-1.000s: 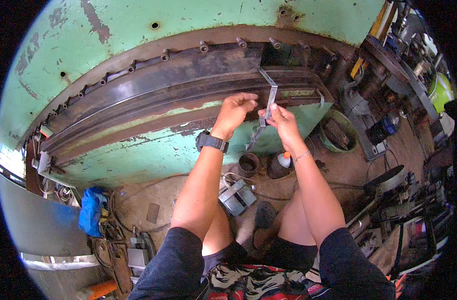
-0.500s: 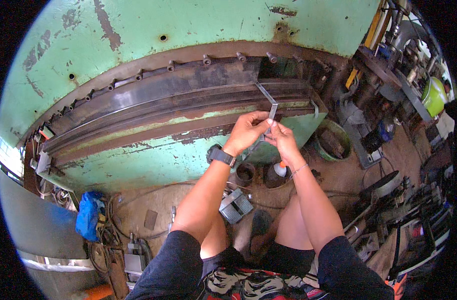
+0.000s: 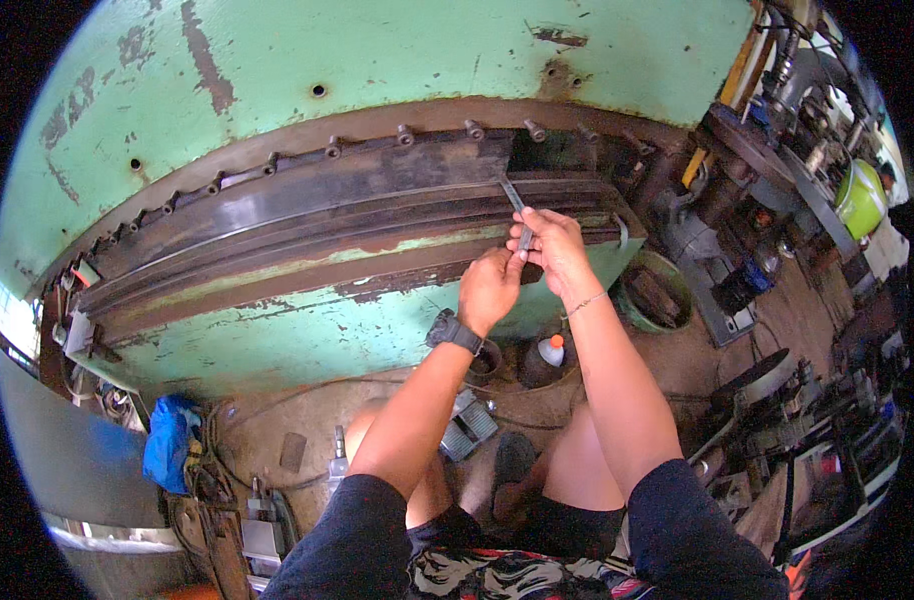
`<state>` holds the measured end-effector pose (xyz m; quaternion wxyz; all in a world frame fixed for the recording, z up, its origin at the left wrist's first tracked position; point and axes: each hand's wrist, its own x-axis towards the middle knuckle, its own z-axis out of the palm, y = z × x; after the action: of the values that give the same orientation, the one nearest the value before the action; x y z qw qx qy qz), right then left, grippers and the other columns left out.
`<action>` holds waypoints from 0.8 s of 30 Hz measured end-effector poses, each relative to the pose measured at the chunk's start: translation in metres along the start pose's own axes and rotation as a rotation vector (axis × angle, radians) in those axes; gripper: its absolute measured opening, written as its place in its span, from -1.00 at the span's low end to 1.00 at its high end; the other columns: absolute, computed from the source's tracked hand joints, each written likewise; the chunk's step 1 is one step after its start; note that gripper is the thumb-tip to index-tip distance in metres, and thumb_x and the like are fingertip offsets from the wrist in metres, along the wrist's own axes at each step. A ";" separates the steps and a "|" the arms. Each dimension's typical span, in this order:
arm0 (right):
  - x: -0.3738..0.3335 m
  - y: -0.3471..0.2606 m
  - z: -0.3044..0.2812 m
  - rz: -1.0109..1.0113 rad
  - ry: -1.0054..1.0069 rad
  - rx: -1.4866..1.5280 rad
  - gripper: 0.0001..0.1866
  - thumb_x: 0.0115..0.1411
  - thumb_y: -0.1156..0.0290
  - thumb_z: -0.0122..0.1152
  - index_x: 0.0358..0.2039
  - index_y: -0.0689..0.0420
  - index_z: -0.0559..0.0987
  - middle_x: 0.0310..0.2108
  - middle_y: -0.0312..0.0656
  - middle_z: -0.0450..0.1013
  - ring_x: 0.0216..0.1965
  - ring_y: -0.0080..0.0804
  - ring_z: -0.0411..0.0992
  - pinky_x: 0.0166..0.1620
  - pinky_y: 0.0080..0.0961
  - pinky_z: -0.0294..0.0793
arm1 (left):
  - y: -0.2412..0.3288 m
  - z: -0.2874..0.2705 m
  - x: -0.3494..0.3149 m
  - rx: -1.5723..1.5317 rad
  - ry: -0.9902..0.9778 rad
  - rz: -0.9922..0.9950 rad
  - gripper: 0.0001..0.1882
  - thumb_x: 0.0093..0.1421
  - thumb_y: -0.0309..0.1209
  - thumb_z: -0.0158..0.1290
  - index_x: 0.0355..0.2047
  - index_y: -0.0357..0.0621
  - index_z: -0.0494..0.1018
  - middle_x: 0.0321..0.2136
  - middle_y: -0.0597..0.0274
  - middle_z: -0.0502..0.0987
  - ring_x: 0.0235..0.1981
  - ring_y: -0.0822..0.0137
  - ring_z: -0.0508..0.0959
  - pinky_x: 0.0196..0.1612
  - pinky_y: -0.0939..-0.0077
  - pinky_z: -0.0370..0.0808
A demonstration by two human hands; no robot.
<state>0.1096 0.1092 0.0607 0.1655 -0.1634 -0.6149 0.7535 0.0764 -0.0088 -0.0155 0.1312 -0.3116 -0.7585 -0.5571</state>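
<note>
A narrow, flat metal strip (image 3: 514,194) slants between my hands and the press brake. Its far end reaches the right end of the dark upper blade (image 3: 377,178), over the grooved lower die (image 3: 347,232); whether it touches either is unclear. My right hand (image 3: 555,248) is closed around the strip, with the thumb and fingers pinching it. Just left of that, my left hand (image 3: 489,288) pinches the strip's near end, its fingertips almost meeting those of the right. The fingers cover much of this end.
The green machine bed (image 3: 277,345) stands before me, bolts lining the upper beam. On the floor are a foot pedal (image 3: 470,425), an orange-capped bottle (image 3: 551,350), a green tub (image 3: 627,308) and a blue bag (image 3: 170,447). Cables snake across; machine parts crowd the right.
My right hand has moved up and forward along the strip. My left hand has shifted slightly down. The strip's bend, visible before, is now hidden or turned from view.
</note>
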 end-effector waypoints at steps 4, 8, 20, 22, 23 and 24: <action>0.001 0.015 0.012 -0.012 0.021 -0.009 -0.71 0.39 0.20 0.26 -0.22 0.22 0.61 -0.42 -0.25 0.55 -0.42 -0.49 0.54 -0.42 -0.57 0.49 | -0.018 0.002 -0.011 0.084 0.050 -0.053 -0.61 0.43 -0.15 -0.02 -0.31 -0.27 0.52 -0.33 -0.25 0.57 -0.28 -0.33 0.57 -0.26 -0.14 0.46; 0.013 0.026 0.029 -0.138 -0.012 0.006 -0.71 0.39 0.21 0.27 -0.28 0.22 0.60 -0.45 -0.29 0.50 -0.45 -0.51 0.48 -0.42 -0.56 0.46 | -0.019 -0.006 -0.003 0.101 0.090 -0.112 -0.62 0.43 -0.15 -0.02 -0.34 -0.23 0.53 -0.36 -0.21 0.58 -0.28 -0.31 0.58 -0.26 -0.17 0.47; 0.027 0.057 0.036 -0.285 0.086 -0.075 -0.64 0.40 0.15 0.28 -0.33 0.22 0.62 -0.43 -0.30 0.56 -0.41 -0.62 0.45 -0.31 -0.59 0.45 | 0.000 -0.015 0.011 0.136 0.152 -0.289 -0.58 0.39 -0.08 0.04 -0.35 -0.21 0.63 -0.45 -0.28 0.59 -0.36 -0.33 0.60 -0.32 -0.15 0.49; 0.024 0.062 0.038 -0.294 0.073 0.001 -0.66 0.41 0.18 0.26 -0.36 0.21 0.61 -0.42 -0.31 0.55 -0.39 -0.62 0.46 -0.29 -0.58 0.46 | -0.003 -0.017 0.013 0.128 0.149 -0.281 -0.56 0.37 -0.08 0.07 -0.39 -0.25 0.62 -0.49 -0.29 0.57 -0.40 -0.31 0.60 -0.35 -0.11 0.49; 0.025 0.064 0.036 -0.301 0.068 -0.005 -0.67 0.41 0.19 0.26 -0.37 0.21 0.61 -0.44 -0.32 0.54 -0.40 -0.62 0.44 -0.30 -0.58 0.44 | -0.004 -0.017 0.017 0.114 0.138 -0.267 -0.55 0.35 -0.08 0.10 -0.42 -0.27 0.61 -0.51 -0.29 0.55 -0.42 -0.31 0.60 -0.37 -0.08 0.49; 0.027 0.066 0.035 -0.308 0.064 -0.012 -0.68 0.41 0.20 0.25 -0.38 0.20 0.61 -0.45 -0.33 0.54 -0.42 -0.62 0.42 -0.31 -0.58 0.42 | -0.005 -0.018 0.019 0.100 0.127 -0.252 -0.53 0.34 -0.07 0.12 -0.45 -0.29 0.61 -0.54 -0.30 0.54 -0.44 -0.30 0.61 -0.38 -0.06 0.49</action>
<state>0.0668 0.0782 0.0020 0.2976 -0.0922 -0.6314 0.7101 0.0562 -0.0199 -0.0028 0.1233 -0.1713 -0.8087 -0.5491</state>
